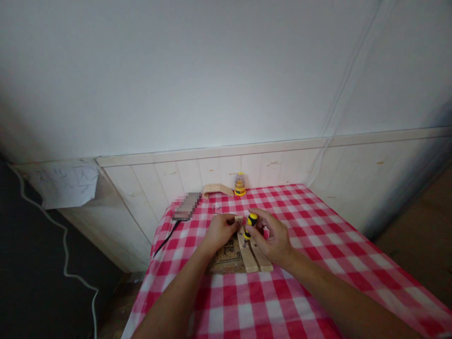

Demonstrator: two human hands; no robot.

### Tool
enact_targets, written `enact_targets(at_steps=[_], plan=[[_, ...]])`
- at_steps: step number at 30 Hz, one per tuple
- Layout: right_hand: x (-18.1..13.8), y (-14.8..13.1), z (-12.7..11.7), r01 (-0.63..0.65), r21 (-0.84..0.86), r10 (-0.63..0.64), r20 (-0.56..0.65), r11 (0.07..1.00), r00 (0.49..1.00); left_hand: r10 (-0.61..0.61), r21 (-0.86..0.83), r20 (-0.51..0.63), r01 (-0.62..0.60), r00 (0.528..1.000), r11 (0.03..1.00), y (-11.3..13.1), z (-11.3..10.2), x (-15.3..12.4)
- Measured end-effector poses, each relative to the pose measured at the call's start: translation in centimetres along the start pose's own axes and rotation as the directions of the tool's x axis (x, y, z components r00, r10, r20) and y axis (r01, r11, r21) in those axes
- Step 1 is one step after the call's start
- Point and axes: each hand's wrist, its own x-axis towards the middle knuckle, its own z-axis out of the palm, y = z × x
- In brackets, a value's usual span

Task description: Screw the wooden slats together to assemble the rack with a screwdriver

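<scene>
Working at a table under a red-and-white checked cloth [318,245], close against a panelled wall.

Right hand [273,238]: clenching a stubby screwdriver [251,221] by its yellow-and-black handle, thumb and fingers wrapping the fat part, aiming the shaft down at the wooden slats [252,258].

Left hand [219,230]: closing fingertips on a small wooden block [238,218], pressing it at the far end of the slats, just beside the screwdriver's tip. Not making out the tip itself, nor any screw — too small.

Resting the slats side by side partly over a patterned wooden panel [226,259], near the middle of the cloth, between both hands.

Judging the screwdriver light and rigid, the handle probably grippy; taking it round the thick middle of the handle for best turning. Judging the slats light, stiff softwood, likely to skate on the cloth and perhaps to split near the ends — holding them flat from above, close to the tip.

Noting at the far edge: curved wooden piece [216,189], small yellow bit case [240,183], blurred dark device [186,207] trailing a black cable [165,241].
</scene>
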Motion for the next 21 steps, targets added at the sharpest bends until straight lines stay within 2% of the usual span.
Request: enact_targets(at_steps=[4, 9, 21], plan=[[0.2, -0.26, -0.24, 0.018, -0.025, -0.017, 0.032, 1.0, 0.999, 0.008, 0.027, -0.011, -0.007, 1.0, 1.0, -0.01, -0.03, 0.03], [0.43, -0.47, -0.46, 0.091, 0.025, -0.093, 0.097, 0.996, 0.991, -0.018, 0.051, -0.026, 0.019, 1.0, 0.999, 0.27, -0.06, -0.06], [0.15, 0.17, -0.08, -0.05, 0.091, 0.041, 0.096, 0.995, 0.995, 0.001, 0.044, -0.02, 0.0, 1.0, 0.999, -0.11, -0.03, 0.11]])
